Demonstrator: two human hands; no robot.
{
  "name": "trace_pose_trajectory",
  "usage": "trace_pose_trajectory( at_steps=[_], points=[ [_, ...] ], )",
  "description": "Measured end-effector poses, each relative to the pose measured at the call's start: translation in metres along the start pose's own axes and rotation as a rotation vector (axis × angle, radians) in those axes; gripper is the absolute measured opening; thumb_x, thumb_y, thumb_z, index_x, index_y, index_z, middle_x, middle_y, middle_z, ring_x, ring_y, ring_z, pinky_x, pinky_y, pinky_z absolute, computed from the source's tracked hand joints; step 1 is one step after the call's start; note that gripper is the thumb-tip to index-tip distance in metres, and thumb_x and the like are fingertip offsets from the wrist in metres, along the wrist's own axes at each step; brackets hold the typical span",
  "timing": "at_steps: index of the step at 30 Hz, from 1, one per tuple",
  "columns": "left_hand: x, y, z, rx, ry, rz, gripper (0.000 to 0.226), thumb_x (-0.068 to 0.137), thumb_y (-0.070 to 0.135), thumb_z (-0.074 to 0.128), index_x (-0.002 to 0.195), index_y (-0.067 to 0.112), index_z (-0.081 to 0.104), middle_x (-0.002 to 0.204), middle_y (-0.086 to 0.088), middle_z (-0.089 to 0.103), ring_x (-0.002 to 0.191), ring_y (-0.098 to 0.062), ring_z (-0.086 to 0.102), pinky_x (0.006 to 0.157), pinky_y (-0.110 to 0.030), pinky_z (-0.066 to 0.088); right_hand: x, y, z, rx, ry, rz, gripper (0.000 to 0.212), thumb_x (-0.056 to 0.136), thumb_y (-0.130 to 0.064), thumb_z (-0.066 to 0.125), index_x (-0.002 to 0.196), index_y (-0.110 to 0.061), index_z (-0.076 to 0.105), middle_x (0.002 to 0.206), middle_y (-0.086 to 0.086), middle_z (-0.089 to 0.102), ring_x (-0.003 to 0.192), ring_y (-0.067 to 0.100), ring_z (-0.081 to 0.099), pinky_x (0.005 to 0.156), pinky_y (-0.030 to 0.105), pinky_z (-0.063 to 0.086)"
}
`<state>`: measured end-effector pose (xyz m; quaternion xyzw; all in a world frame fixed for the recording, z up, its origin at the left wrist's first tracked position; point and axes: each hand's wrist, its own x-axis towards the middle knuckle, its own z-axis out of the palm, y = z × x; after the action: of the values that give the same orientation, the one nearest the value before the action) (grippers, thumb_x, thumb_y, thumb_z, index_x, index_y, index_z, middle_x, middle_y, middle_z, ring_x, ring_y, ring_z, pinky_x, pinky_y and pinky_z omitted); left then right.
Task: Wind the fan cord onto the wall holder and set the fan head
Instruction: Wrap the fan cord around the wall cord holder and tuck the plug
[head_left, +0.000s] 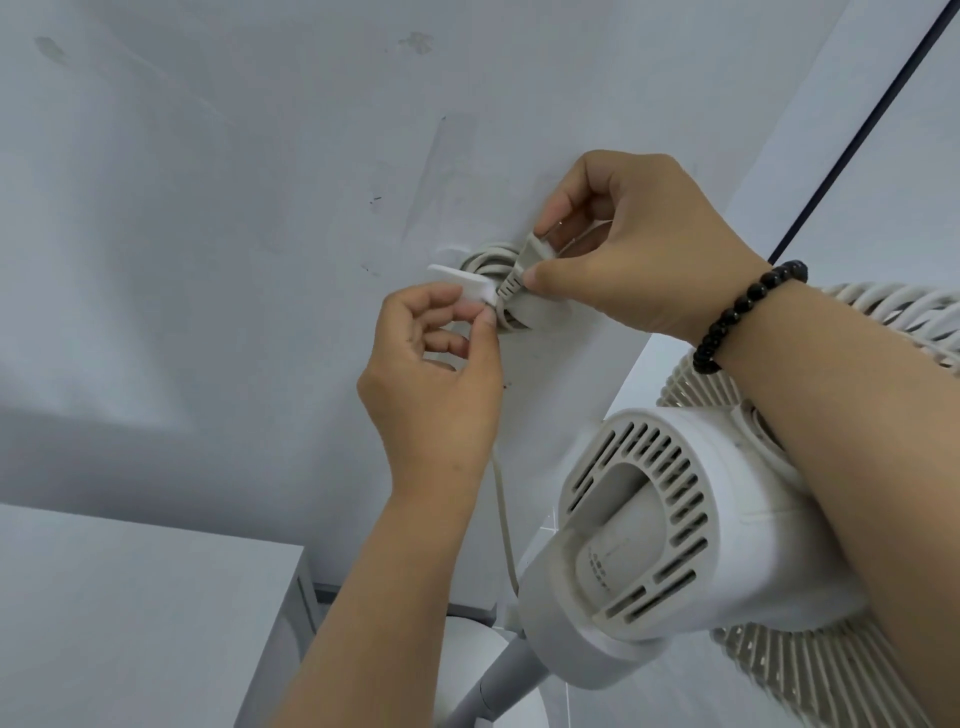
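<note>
A white holder (470, 283) is fixed to a pale wall (208, 208), and grey-white cord (491, 260) is seen coiled round it in several loops. The plug (522, 265) at the cord's end is pinched by the right hand (639, 244): the thumb is pressed against the plug's ribbed neck and the forefinger is curled over its top, so the fingers are closed on it (the remaining fingers are folded behind and mostly hidden). The plug is held just beside the holder's front flap, over the coil. A black bead bracelet (743, 317) is worn on the right wrist.

The holder's lower edge is gripped by the left hand (436, 374), thumb and forefinger being nipped together on the white flap, while the other fingers are loosely curled beneath.

From the coil a single strand of cord is seen running down the wall, behind the left wrist, toward the fan (670, 545). The fan stands low at the right, near the wall, its vented motor housing turned to the camera and its grille partly covered by the right forearm. A white cabinet (130, 597) is seen at lower left.
</note>
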<state>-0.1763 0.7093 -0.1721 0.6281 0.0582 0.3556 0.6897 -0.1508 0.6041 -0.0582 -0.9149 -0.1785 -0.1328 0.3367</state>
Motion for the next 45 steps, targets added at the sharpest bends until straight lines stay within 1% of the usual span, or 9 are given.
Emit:
trace_pose_trajectory(
  at_steps=[8,13,22,24,28,34,38,42,45],
  points=[
    [-0.002,0.004,0.000,-0.129,-0.014,-0.183,0.027,0.078,0.010,0.076,0.087,0.026,0.056,0.077,0.013,0.075,0.054,-0.011,0.053,0.056,-0.021,0.049,0.000,0.001,-0.002,0.005,0.019,-0.009,0.026,0.068,-0.011,0.077,0.071,-0.027,0.057,0.078,-0.005,0.065,0.065,0.009,0.062,0.067,0.024,0.055],
    [0.007,0.012,0.000,-0.388,0.011,-0.589,0.037,0.074,0.012,0.081,0.100,0.021,0.058,0.055,0.013,0.061,0.042,-0.007,0.043,0.049,-0.018,0.040,0.000,0.001,-0.003,-0.003,0.031,-0.025,0.025,0.067,-0.011,0.077,0.073,-0.026,0.058,0.078,-0.006,0.065,0.065,0.007,0.063,0.066,0.023,0.056],
    [0.017,0.017,-0.008,-0.588,-0.178,-0.909,0.024,0.077,0.004,0.073,0.097,0.015,0.063,0.092,0.003,0.065,0.039,-0.003,0.031,0.038,-0.013,0.027,0.000,0.001,-0.003,-0.019,0.044,-0.072,0.024,0.068,-0.012,0.078,0.078,-0.025,0.061,0.078,-0.012,0.063,0.068,0.005,0.064,0.067,0.022,0.055],
    [0.019,0.019,-0.009,-0.630,-0.215,-0.951,0.018,0.078,0.002,0.071,0.086,0.016,0.064,0.089,0.004,0.067,0.038,-0.002,0.032,0.038,-0.012,0.025,-0.001,0.000,-0.002,-0.018,0.040,-0.079,0.024,0.068,-0.013,0.078,0.078,-0.026,0.060,0.079,-0.011,0.064,0.068,0.005,0.065,0.067,0.024,0.056],
    [0.018,0.019,-0.008,-0.678,-0.188,-0.993,0.050,0.080,-0.008,0.064,0.122,0.013,0.049,0.077,0.006,0.074,0.037,-0.002,0.035,0.036,-0.012,0.027,0.000,0.000,-0.002,-0.024,0.043,-0.086,0.027,0.068,-0.014,0.078,0.075,-0.029,0.057,0.082,-0.010,0.066,0.069,0.005,0.065,0.069,0.024,0.056],
    [0.010,0.023,0.000,-0.673,-0.123,-0.918,0.047,0.078,-0.010,0.067,0.111,0.016,0.046,0.097,-0.001,0.071,0.038,0.003,0.049,0.038,-0.012,0.028,0.001,0.003,-0.001,-0.018,0.049,-0.081,0.026,0.068,-0.013,0.077,0.075,-0.029,0.058,0.081,-0.010,0.066,0.069,0.005,0.064,0.068,0.023,0.055],
    [0.005,0.022,0.006,-0.600,-0.079,-0.833,0.052,0.075,-0.005,0.074,0.113,0.019,0.047,0.092,0.004,0.072,0.047,0.003,0.051,0.054,-0.012,0.034,0.001,0.003,-0.001,-0.010,0.046,-0.076,0.025,0.069,-0.013,0.077,0.075,-0.028,0.057,0.078,-0.012,0.064,0.066,0.002,0.061,0.066,0.018,0.053],
    [0.003,0.022,0.011,-0.578,-0.042,-0.770,0.048,0.073,-0.003,0.078,0.104,0.023,0.051,0.082,0.008,0.075,0.060,0.000,0.052,0.104,-0.025,0.036,0.000,0.003,-0.002,-0.016,0.052,-0.074,0.026,0.068,-0.013,0.077,0.074,-0.029,0.057,0.080,-0.012,0.064,0.067,0.003,0.063,0.065,0.016,0.052],
    [0.003,0.020,0.012,-0.502,-0.014,-0.680,0.050,0.071,-0.002,0.080,0.106,0.022,0.053,0.081,0.008,0.076,0.064,0.000,0.059,0.108,-0.034,0.038,-0.001,0.003,-0.002,-0.022,0.056,-0.071,0.026,0.069,-0.014,0.077,0.075,-0.027,0.057,0.081,-0.012,0.064,0.069,0.002,0.063,0.066,0.016,0.053]
  ],
)
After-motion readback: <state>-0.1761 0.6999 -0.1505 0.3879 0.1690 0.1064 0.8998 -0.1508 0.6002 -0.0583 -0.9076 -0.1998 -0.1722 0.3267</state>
